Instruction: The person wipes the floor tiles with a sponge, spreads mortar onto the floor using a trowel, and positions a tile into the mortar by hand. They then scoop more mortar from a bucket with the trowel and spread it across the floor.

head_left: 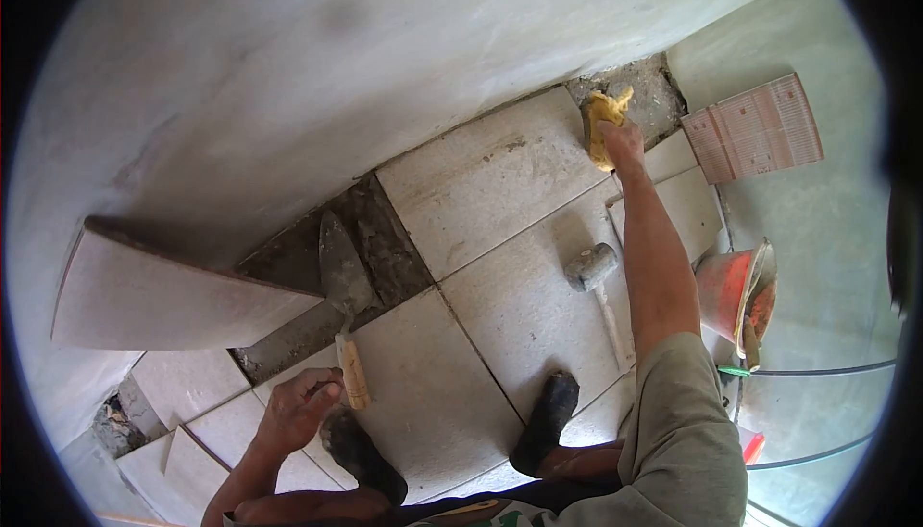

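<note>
My right hand (623, 145) is closed on a yellow sponge or cloth (604, 113), at the corner of a pale floor tile (500, 176) beside a bare patch of rough floor. My left hand (300, 408) is at the lower left, its fingers curled; what it holds, if anything, I cannot make out. Close to its fingertips is the wooden handle of a trowel (343, 267), whose blade lies over the dark gap between tiles. A mallet (592, 267) with a pale handle lies on the tiles left of my right forearm.
A loose tile (183, 296) leans at the left wall. Another tile (755, 131), its ribbed back showing, leans at the right wall. Below it a red and grey bucket (728, 287) lies tilted. My feet in dark socks (550, 421) stand on the tiles.
</note>
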### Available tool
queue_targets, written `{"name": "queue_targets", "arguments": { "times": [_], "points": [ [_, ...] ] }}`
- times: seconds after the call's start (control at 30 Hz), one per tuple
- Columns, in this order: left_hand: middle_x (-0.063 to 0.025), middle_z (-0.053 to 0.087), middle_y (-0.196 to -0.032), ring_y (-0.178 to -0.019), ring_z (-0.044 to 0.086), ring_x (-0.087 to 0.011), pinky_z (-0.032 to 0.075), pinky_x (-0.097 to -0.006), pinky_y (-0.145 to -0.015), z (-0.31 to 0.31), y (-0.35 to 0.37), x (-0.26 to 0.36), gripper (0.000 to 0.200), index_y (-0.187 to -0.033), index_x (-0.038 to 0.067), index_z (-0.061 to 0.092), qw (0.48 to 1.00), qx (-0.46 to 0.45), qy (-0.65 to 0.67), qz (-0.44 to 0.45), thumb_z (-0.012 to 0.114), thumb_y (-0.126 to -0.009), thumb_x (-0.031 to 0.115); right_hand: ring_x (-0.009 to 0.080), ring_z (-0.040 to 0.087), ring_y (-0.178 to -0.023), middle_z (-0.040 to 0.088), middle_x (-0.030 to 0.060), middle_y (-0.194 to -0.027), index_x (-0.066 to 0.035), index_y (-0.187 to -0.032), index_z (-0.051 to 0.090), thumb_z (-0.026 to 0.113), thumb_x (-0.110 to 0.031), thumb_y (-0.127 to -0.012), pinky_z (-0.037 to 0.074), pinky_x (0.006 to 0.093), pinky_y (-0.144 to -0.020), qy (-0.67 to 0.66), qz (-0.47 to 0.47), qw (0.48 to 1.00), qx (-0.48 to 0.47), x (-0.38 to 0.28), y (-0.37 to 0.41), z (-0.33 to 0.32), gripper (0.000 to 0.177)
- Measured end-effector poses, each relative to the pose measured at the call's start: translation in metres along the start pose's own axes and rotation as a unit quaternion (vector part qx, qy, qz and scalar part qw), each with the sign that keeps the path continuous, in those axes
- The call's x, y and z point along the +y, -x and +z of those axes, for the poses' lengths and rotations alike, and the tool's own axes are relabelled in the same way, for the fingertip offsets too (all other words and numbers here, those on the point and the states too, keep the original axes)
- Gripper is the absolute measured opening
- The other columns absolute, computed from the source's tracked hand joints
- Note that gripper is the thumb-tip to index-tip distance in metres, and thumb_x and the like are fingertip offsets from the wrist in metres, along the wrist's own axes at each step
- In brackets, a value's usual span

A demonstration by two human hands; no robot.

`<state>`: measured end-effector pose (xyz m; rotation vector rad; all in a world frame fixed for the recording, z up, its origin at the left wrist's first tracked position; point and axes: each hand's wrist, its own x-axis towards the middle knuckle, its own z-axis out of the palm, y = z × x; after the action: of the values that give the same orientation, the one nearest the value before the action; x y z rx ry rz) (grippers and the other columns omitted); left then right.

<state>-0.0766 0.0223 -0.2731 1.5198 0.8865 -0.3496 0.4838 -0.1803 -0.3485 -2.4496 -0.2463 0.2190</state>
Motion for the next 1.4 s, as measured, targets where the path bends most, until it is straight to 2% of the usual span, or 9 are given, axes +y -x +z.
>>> {"name": "queue_targets", "arguments": {
  "times": [0.17, 0.4, 0.57, 0.63, 0.67, 0.9, 1.2, 1.3, 1.4],
  "points": [
    [-0.0104, 0.068, -0.094, -0.084, 0.061, -0.0136, 0.049, -0.0278, -0.075, -0.001, -0.001, -0.001, 0.037, -0.110, -0.004, 0.061, 1.000, -0.011, -0.002, -0.012, 0.059, -0.093, 0.028, 0.0298, 0.067, -0.086, 0.068, 0.0204, -0.091, 0.002, -0.105, 0.065, 0.060, -0.031, -0.077, 0.051, 0.0381, -0.076, 0.048, -0.009, 0.997, 0.054, 0.008, 0.003, 0.063, 0.043],
    [-0.0125, 0.068, -0.097, -0.086, 0.062, -0.0149, 0.049, -0.0279, -0.077, 0.000, -0.005, 0.011, 0.040, -0.113, -0.004, 0.061, 0.999, -0.017, 0.009, -0.032, 0.060, -0.093, 0.031, 0.0376, 0.065, -0.067, 0.066, 0.0229, -0.073, 0.001, -0.082, 0.065, 0.056, -0.038, -0.084, 0.054, 0.0430, -0.062, 0.013, -0.103, 0.991, -0.084, -0.071, 0.123, 0.142, 0.040],
    [-0.0130, 0.068, -0.097, -0.086, 0.062, -0.0152, 0.048, -0.0281, -0.077, 0.000, -0.001, 0.005, 0.042, -0.114, -0.004, 0.061, 1.000, -0.020, -0.015, 0.016, 0.059, -0.093, 0.033, 0.0289, 0.067, -0.078, 0.067, 0.0222, -0.086, 0.004, -0.096, 0.063, 0.059, -0.028, -0.085, 0.053, 0.0373, -0.072, 0.049, -0.176, 0.971, -0.155, -0.116, 0.222, 0.179, 0.034],
    [-0.0123, 0.068, -0.096, -0.087, 0.062, -0.0146, 0.048, -0.0279, -0.077, 0.001, 0.004, 0.007, 0.040, -0.113, -0.003, 0.061, 1.000, -0.016, -0.012, 0.003, 0.060, -0.093, 0.031, 0.0169, 0.065, -0.072, 0.067, 0.0086, -0.082, 0.000, -0.101, 0.064, 0.063, -0.023, -0.084, 0.053, 0.0337, -0.068, -0.265, -0.020, 0.879, -0.396, -0.127, 0.238, 0.167, 0.029],
    [-0.0123, 0.068, -0.096, -0.087, 0.062, -0.0146, 0.048, -0.0279, -0.077, 0.000, 0.006, 0.008, 0.040, -0.113, -0.003, 0.061, 1.000, -0.016, -0.011, 0.004, 0.060, -0.093, 0.031, 0.0103, 0.061, -0.071, 0.065, 0.0038, -0.082, 0.000, -0.098, 0.064, 0.066, -0.021, -0.082, 0.053, 0.0292, -0.067, -0.275, -0.013, 0.871, -0.407, -0.132, 0.241, 0.153, 0.027],
    [-0.0113, 0.068, -0.095, -0.088, 0.061, -0.0140, 0.048, -0.0281, -0.078, -0.004, 0.008, 0.006, 0.036, -0.110, -0.003, 0.061, 0.999, -0.002, 0.006, 0.034, 0.061, -0.093, 0.028, 0.0169, 0.063, -0.078, 0.064, 0.0079, -0.087, 0.001, -0.106, 0.060, 0.063, -0.019, -0.082, 0.054, 0.0311, -0.072, -0.446, 0.094, 0.870, -0.186, -0.056, 0.139, 0.071, 0.032],
    [-0.0116, 0.068, -0.098, -0.090, 0.063, -0.0159, 0.049, -0.0294, -0.080, -0.001, 0.006, -0.001, 0.035, -0.112, -0.002, 0.062, 0.999, -0.015, -0.035, 0.029, 0.060, -0.092, 0.028, 0.0232, 0.066, -0.083, 0.065, 0.0098, -0.096, 0.000, -0.111, 0.057, 0.061, -0.015, -0.083, 0.056, 0.0351, -0.076, -0.504, 0.165, 0.817, -0.227, 0.014, 0.089, 0.018, 0.032],
    [-0.0121, 0.068, -0.098, -0.090, 0.063, -0.0165, 0.049, -0.0296, -0.080, 0.000, 0.005, 0.002, 0.035, -0.112, -0.001, 0.062, 0.999, -0.019, -0.029, 0.013, 0.060, -0.092, 0.027, 0.0232, 0.066, -0.086, 0.066, 0.0095, -0.098, 0.000, -0.114, 0.057, 0.064, -0.014, -0.082, 0.054, 0.0341, -0.079, -0.461, 0.147, 0.835, -0.262, 0.022, 0.081, 0.018, 0.035],
    [-0.0122, 0.068, -0.098, -0.089, 0.063, -0.0166, 0.049, -0.0298, -0.079, 0.002, 0.003, 0.002, 0.035, -0.112, -0.001, 0.062, 1.000, -0.013, -0.017, 0.016, 0.060, -0.092, 0.027, 0.0245, 0.066, -0.086, 0.066, 0.0121, -0.100, 0.002, -0.117, 0.056, 0.067, -0.015, -0.080, 0.053, 0.0347, -0.080, -0.302, 0.075, 0.934, -0.179, 0.040, 0.068, 0.024, 0.042]
  ]
}}
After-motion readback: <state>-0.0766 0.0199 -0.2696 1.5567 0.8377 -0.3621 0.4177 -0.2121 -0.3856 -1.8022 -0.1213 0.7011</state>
